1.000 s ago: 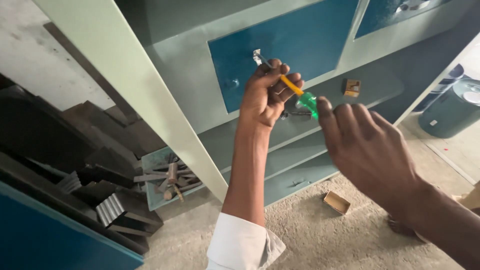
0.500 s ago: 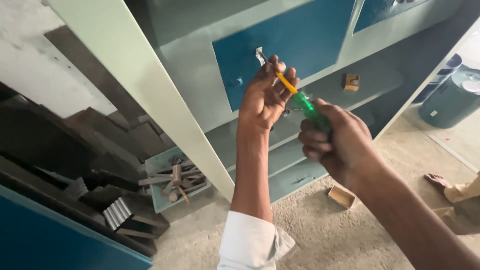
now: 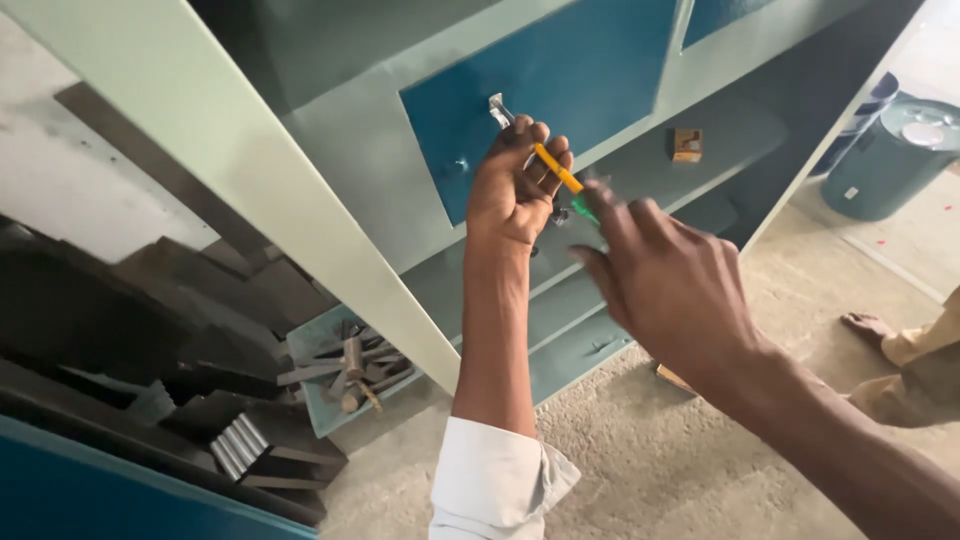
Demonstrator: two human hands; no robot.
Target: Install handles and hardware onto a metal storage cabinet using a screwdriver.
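Note:
My left hand is raised against the blue drawer front of a pale green metal cabinet. It pinches a small silver metal handle there, and its fingers also steady the yellow shaft of a screwdriver. My right hand comes in from the lower right, blurred. Its fingertips close around the screwdriver's green grip, which is mostly hidden behind them. The screwdriver's tip is hidden by my left fingers.
A small brown box sits on the cabinet shelf. A teal drum stands at the right. A tray of metal parts and dark metal pieces lie at the left. Another person's foot rests on the gritty floor.
My right hand has shifted its hold on the green grip, with the fingers now more stretched out. My left hand stays on the handle at the drawer front. The view has drifted slightly.

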